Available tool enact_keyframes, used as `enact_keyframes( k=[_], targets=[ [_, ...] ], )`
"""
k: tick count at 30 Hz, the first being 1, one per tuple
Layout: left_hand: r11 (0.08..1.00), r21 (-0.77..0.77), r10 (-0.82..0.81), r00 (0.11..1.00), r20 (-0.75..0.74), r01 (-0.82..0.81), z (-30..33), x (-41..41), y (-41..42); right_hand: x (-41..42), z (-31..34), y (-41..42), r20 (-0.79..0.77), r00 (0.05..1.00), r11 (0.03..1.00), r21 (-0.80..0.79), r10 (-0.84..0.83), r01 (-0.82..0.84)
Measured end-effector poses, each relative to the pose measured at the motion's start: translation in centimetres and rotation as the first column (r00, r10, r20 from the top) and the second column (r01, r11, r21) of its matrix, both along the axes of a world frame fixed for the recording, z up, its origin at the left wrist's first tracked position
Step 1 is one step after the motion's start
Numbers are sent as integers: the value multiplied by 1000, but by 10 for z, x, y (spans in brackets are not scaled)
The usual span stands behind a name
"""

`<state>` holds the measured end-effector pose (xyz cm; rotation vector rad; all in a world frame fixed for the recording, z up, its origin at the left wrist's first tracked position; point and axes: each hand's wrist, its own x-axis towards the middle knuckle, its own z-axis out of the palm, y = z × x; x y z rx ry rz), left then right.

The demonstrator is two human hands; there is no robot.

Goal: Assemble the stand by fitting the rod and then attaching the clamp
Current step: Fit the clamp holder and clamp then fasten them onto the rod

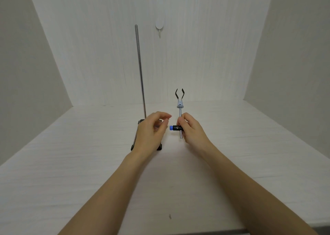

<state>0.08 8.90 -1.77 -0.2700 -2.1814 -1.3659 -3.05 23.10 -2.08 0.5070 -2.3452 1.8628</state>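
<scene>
The rod [140, 70] stands upright in the base [136, 136]; the right hand [192, 129] grips the clamp [180, 110], and the left hand [151, 129] is loosely open beside it.

The rod [140, 70] looked like smooth, shiny metal. The clamp [180, 110] had a bright metal stem, matt black prongs and a blue plastic knob [171, 128]. The table [71, 163] showed pale, matt wood grain.

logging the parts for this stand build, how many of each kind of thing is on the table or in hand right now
rod: 1, upright in the base
base: 1, on the table
clamp: 1, held in the right hand
wall hook: 1, on the back wall, not on the table
Total: 4
</scene>
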Motion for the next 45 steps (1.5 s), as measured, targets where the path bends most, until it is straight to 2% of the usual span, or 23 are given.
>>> enact_keyframes(
  k=[4, 9, 12, 15, 20, 25, 28, 30, 33, 35, 39, 41, 45],
  targets=[
    [996, -10, -87, 995, 46, 88, -2, 1, 4, -1, 0, 2, -4, 1000, 1000, -28, -12, 12],
    [997, 61, -53, 990, 129, 45, -4, -1, 2, 0, -2, -1, -12, 999, 999, 11, 33, -33],
    [999, -40, 14, 996, 91, -10, -4, -3, 0, 0, -1, 0, -13, 1000, 1000, 11, 18, -18],
    [999, -15, -37, 999, 20, 37, -2, -1, 0, -1, 1, 0, 0, 1000, 1000, -26, 4, -4],
    [996, 51, -83, 993, 84, 78, 0, -1, 1, 2, 2, 0, 2, 1000, 1000, -18, 13, -13],
    [999, 47, 15, 986, 165, -23, -3, -3, 0, 5, -1, -4, -16, 999, 998, 31, 46, -46],
    [998, 18, 54, 990, 127, -57, -2, -2, -1, 3, -1, -3, -22, 1000, 1000, 31, 0, 1],
    [1000, 17, 8, 996, 88, -10, 0, 0, 1, 1, -1, -1, -13, 999, 998, 21, -52, 52],
    [997, 1, -82, 988, 132, 83, -2, 2, 6, -2, -1, 1, 27, 994, 994, -22, -108, 108],
    [997, -16, -78, 984, 159, 82, -6, 2, 8, -3, -1, 1, 37, 992, 992, -24, -121, 122],
    [991, 105, -104, 971, 215, 83, -9, 2, 10, -2, -1, 0, 40, 994, 995, 10, -103, 103],
    [995, 81, -80, 976, 204, 65, -8, 2, 11, -2, 0, 1, 51, 994, 995, -2, -97, 98],
    [996, -34, -78, 994, 71, 81, -4, 3, 7, -3, 0, 0, 83, 992, 995, -36, -93, 96]
  ],
)
